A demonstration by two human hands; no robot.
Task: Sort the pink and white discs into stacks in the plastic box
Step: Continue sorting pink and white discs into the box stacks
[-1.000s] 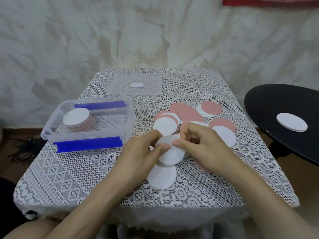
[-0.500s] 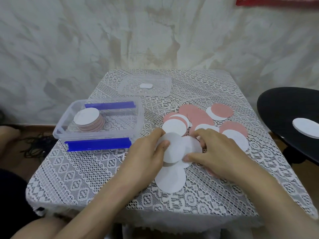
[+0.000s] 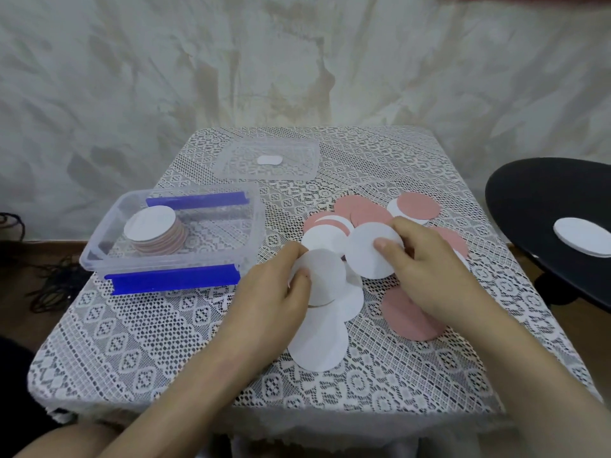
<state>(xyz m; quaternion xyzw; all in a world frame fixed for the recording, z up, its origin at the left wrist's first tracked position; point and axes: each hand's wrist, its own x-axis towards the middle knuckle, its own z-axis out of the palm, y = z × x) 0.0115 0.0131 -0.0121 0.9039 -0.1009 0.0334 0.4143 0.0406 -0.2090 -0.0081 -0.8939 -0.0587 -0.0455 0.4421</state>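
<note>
A moment ago both our hands worked one clump; now we have split it. Our left hand (image 3: 274, 292) pinches a white disc (image 3: 322, 276) at frame centre, and our right hand (image 3: 426, 259) pinches a second white disc (image 3: 367, 256) just beside it. The plastic box (image 3: 99, 256) sits at middle left with its stack (image 3: 150, 223) (white on top), and one of these discs probably goes there next. Pink discs (image 3: 363, 209) wait on the counter (image 3: 132, 342).

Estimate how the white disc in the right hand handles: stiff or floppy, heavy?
Probably stiff: the white disc looks flat though the right hand pinches only one edge. Likely light, since thumb and fingertips alone hold it. Thin and flat, so it may be fiddly to lift off the lace cloth.
</note>
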